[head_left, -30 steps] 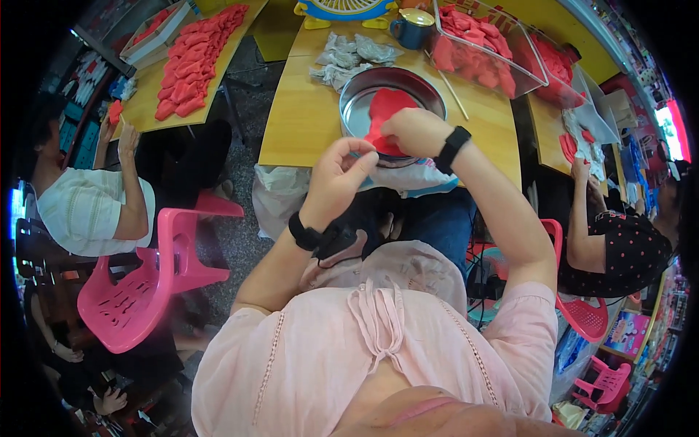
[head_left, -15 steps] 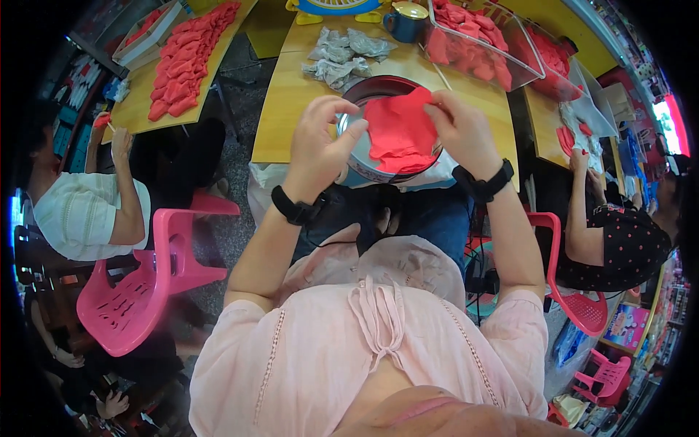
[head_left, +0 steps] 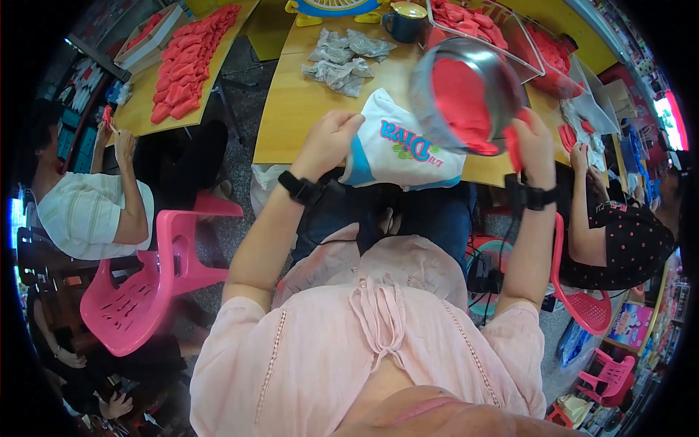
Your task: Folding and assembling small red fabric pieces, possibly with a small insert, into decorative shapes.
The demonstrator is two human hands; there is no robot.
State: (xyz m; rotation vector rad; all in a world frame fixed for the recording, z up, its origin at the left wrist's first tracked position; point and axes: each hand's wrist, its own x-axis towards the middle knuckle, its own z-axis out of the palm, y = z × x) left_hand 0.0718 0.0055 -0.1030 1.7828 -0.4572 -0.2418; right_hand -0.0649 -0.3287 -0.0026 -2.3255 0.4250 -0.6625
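Observation:
My left hand (head_left: 335, 142) pinches the left corner of a white cloth (head_left: 373, 120) with blue edging and a colourful print, lying at the table's near edge. Up to the right, my right hand (head_left: 536, 142) grips the rim of a round metal bowl (head_left: 504, 80), slightly blurred. The bowl is tilted so its inside shows, with red fabric pieces (head_left: 462, 102) in it. A strip of red fabric also hangs by my right hand's fingers; whether it is held apart from the bowl I cannot tell.
Crumpled clear plastic bags (head_left: 342, 54) and a dark mug with a yellow lid (head_left: 405, 22) sit farther back on the table (head_left: 287, 109). Clear bins (head_left: 539, 69) of red pieces stand right. People work at both sides; a pink chair (head_left: 164, 277) is left.
The bowl has gone from the table in front of me up to the right, now in my right hand. The white cloth beneath is uncovered, and my left hand has closed on its corner.

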